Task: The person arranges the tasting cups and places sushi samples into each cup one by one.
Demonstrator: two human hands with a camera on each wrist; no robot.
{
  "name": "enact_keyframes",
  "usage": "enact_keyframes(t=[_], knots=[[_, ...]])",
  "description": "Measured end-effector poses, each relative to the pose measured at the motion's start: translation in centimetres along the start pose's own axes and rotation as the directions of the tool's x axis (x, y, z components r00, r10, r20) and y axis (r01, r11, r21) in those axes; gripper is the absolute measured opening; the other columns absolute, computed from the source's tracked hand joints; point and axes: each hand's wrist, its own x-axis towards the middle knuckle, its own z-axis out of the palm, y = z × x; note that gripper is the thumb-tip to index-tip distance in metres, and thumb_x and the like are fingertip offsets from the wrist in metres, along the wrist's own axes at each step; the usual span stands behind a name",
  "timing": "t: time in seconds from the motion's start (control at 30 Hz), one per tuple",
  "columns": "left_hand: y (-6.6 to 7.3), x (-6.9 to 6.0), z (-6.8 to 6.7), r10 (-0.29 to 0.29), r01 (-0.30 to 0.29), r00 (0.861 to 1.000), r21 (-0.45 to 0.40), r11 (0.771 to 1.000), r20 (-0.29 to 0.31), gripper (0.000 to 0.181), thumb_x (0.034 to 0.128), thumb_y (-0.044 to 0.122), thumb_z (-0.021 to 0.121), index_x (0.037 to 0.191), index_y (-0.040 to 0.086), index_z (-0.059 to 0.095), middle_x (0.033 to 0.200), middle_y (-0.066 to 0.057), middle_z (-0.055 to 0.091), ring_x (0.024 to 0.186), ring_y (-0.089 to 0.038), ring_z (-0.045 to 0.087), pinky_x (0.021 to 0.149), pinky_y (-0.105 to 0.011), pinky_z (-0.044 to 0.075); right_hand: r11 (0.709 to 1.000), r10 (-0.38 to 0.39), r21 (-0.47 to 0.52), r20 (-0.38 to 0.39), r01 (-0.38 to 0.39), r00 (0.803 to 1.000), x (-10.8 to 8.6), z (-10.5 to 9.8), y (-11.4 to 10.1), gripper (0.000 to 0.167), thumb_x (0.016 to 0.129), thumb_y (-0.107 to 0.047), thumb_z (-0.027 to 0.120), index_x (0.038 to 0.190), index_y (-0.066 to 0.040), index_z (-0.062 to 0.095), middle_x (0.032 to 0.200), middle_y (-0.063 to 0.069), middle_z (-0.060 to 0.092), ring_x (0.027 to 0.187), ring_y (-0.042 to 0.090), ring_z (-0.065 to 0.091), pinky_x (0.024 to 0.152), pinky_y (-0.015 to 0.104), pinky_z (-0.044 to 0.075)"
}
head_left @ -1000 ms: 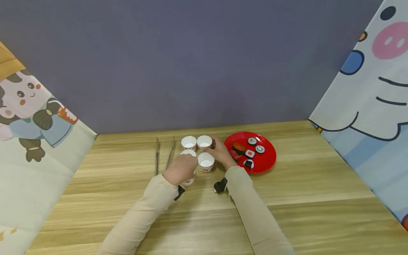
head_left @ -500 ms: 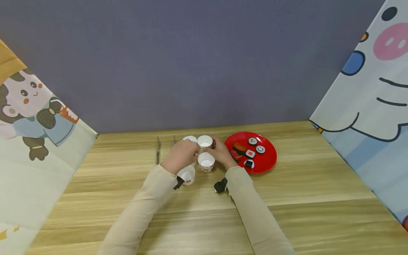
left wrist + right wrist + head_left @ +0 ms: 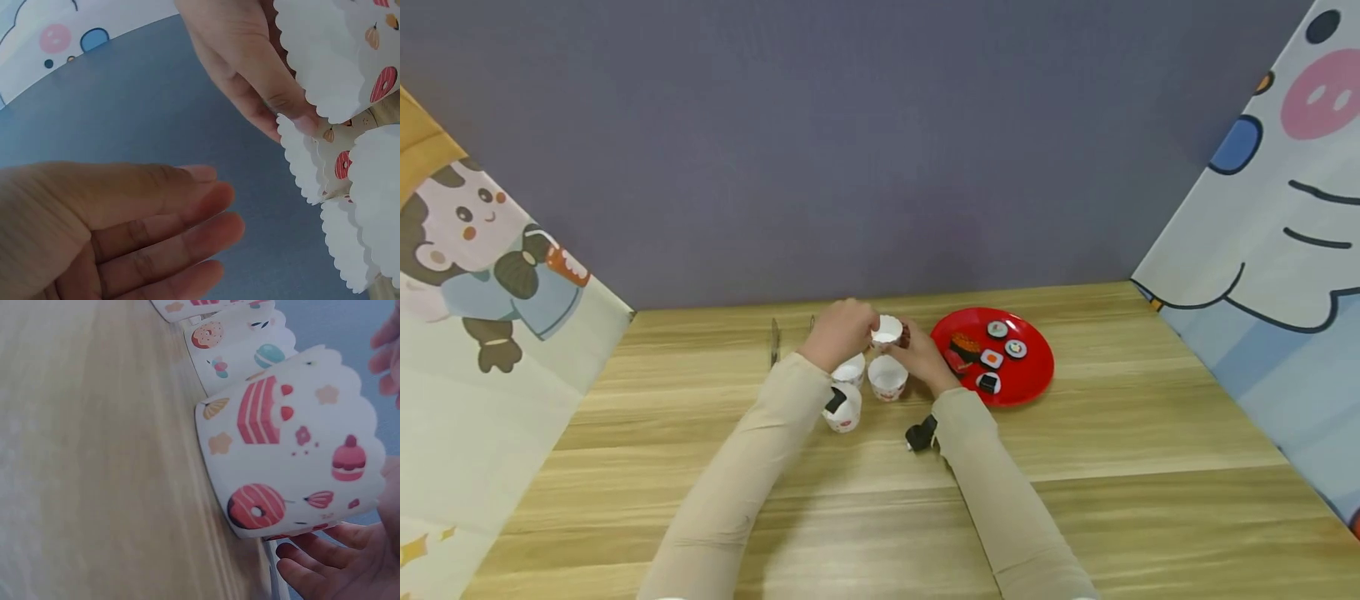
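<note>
Cups (image 3: 887, 382): at least four visible to me, clustered on the surface (image 3: 625, 417).
Right hand (image 3: 921, 357): gripping the far-right cup (image 3: 887, 328).
Left hand (image 3: 842, 332): relaxed, holding nothing.
Grouping: mostly done, I judge; evening-up possibly left.

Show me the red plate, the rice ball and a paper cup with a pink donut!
Red plate (image 3: 1033, 375): head view, its bare right part.
Rice ball (image 3: 987, 383): head view, its black wrap.
Paper cup with a pink donut (image 3: 290, 465): right wrist view, its printed side.
</note>
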Motion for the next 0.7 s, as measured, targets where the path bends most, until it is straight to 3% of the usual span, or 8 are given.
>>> enact_keyframes(t=[0.17,0.4,0.57,0.7], knots=[[0.3,1.1,0.3,-0.040,0.040,0.997,0.011,0.999,0.070,0.019,0.0775,-0.008,0.063,0.073,0.008,0.072,0.078,-0.005,0.070,0.067,-0.020,0.061,0.061,-0.033,0.050,1.000,-0.001,-0.001,0.004,0.001,1.000,0.2,-0.2,0.1,0.059,0.089,-0.018,0.065,0.138,0.002,0.037,0.131,0.020,0.051,0.117,0.032,0.051,0.098,0.042,0.042],[-0.1,2.5,1.3,-0.088,0.078,0.984,0.069,0.995,0.154,0.012,0.0727,-0.004,0.075,0.077,0.007,0.073,0.084,-0.005,0.070,0.072,-0.019,0.061,0.067,-0.033,0.052,1.000,0.003,0.008,0.011,-0.003,1.000,0.2,-0.3,0.0,0.057,0.089,-0.018,0.065,0.136,0.002,0.039,0.127,0.018,0.053,0.112,0.031,0.053,0.093,0.041,0.044],[-0.5,3.2,2.2,-0.072,0.058,0.981,0.076,0.995,0.182,0.015,0.0783,-0.006,0.068,0.085,0.006,0.074,0.088,-0.006,0.070,0.075,-0.020,0.061,0.069,-0.033,0.051,1.000,-0.001,0.011,0.016,0.001,1.000,0.2,-0.2,0.0,0.056,0.089,-0.015,0.064,0.136,0.003,0.039,0.127,0.019,0.053,0.111,0.030,0.053,0.094,0.040,0.044],[-0.5,3.7,2.6,-0.048,0.035,0.981,0.073,0.997,0.189,0.017,0.0782,-0.009,0.064,0.078,0.007,0.071,0.084,-0.004,0.069,0.074,-0.018,0.060,0.067,-0.031,0.050,1.000,0.009,0.014,0.016,-0.009,1.000,0.1,-0.2,0.0,0.057,0.089,-0.015,0.063,0.137,0.003,0.037,0.131,0.019,0.051,0.116,0.031,0.051,0.097,0.041,0.042]])
